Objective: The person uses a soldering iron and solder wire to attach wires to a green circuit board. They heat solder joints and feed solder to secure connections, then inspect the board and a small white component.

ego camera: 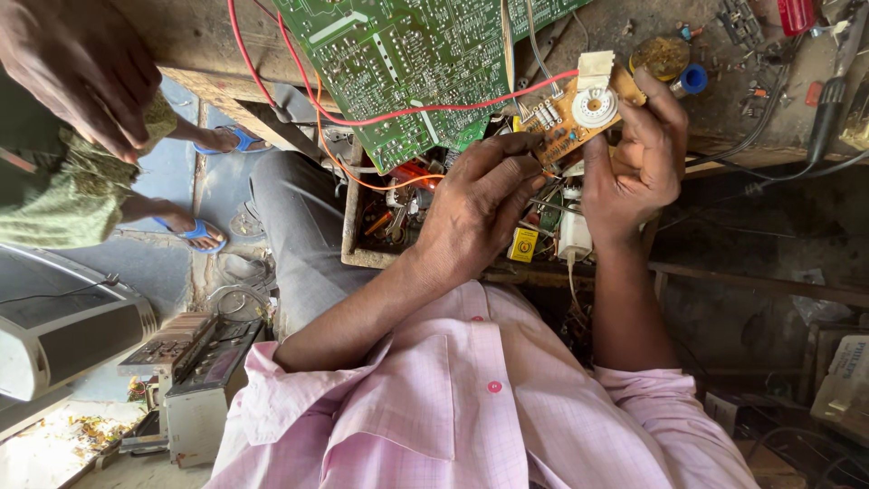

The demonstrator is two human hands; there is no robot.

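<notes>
My right hand grips a small orange-brown circuit board that carries a round white socket and several small white parts. My left hand reaches in from the left, and its fingertips pinch the lower left edge of this board. A red wire runs from the small board across a large green circuit board that lies tilted on the wooden bench above my hands. I wear a pink shirt and grey trousers.
An open wooden drawer full of small parts sits under my hands. On the bench are a solder spool, a blue cap and a black cable. Another person's hand and sandalled feet are at the left. An old cassette radio lies below.
</notes>
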